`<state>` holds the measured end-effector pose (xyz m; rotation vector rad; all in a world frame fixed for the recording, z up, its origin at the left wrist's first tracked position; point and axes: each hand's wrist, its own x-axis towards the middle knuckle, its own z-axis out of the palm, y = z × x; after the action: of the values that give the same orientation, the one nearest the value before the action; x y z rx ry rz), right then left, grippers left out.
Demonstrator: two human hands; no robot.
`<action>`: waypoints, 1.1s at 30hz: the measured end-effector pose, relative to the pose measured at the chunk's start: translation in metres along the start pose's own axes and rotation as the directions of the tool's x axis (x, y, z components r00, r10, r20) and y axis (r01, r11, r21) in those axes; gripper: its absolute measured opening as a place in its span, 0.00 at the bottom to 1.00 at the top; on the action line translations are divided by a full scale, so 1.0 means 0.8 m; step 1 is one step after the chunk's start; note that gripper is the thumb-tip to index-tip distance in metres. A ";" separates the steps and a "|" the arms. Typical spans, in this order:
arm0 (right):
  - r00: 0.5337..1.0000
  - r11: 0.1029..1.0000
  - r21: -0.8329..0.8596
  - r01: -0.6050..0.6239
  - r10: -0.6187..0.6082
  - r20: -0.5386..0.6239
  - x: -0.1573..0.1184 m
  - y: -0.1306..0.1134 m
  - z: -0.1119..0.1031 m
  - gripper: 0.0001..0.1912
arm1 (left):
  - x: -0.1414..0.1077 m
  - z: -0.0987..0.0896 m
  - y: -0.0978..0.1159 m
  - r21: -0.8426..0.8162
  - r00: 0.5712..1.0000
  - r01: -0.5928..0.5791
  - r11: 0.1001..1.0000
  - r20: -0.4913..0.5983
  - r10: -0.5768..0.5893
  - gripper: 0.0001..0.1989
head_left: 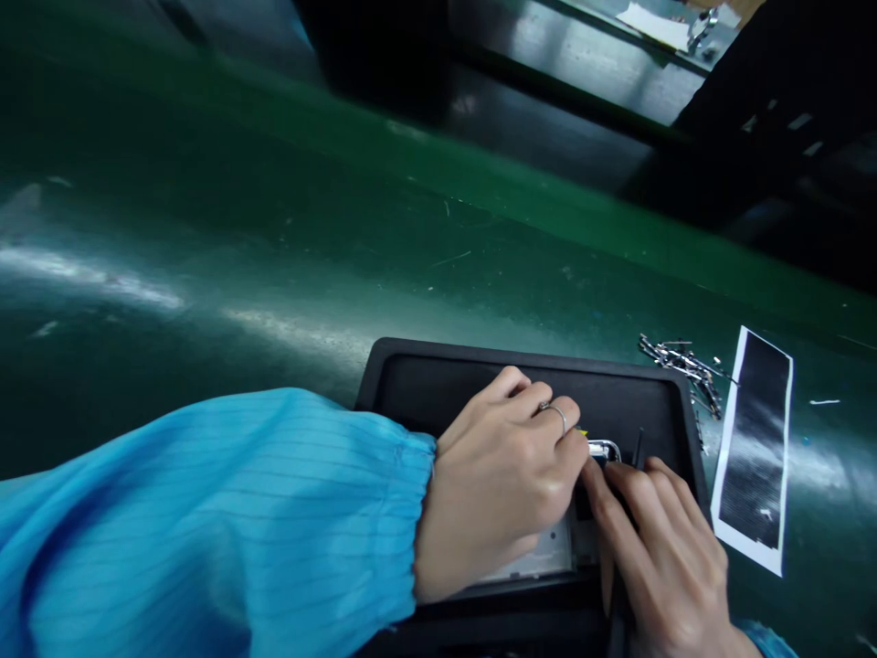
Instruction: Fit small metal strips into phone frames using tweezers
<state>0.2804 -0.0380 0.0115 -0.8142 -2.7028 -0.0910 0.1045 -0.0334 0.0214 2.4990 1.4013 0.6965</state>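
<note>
At five o'clock in view, on the black tray (617, 397), a metal-framed device (556, 550) is partly covered by the left hand (513, 466), its grip hidden; the slim tool (639, 448), grasped by the right hand (668, 553), is best guided gently

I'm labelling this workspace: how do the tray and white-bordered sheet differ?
The black tray has a raised rim; the sheet looks flat. The tray is larger than the sheet. Left hand and right hand are over the tray, not the sheet. Both objects lie on the green table.
</note>
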 end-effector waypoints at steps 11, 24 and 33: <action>0.999 0.999 0.029 -0.013 0.014 -0.031 0.005 -0.001 0.002 0.17 | -0.003 -0.003 -0.002 0.130 0.962 -0.246 0.960 -0.087 0.259 0.19; 0.999 0.999 0.042 -0.035 0.036 -0.031 0.008 -0.005 -0.002 0.16 | -0.001 0.001 -0.006 -0.027 1.000 0.023 0.999 0.000 -0.023 0.15; 0.998 0.998 0.040 -0.055 0.055 -0.018 0.003 -0.003 -0.001 0.19 | -0.003 -0.003 -0.008 -0.173 0.991 0.126 0.977 0.063 -0.117 0.14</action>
<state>0.2773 -0.0391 0.0134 -0.8708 -2.6538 -0.0324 0.0978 -0.0323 0.0201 2.2594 1.3947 0.6928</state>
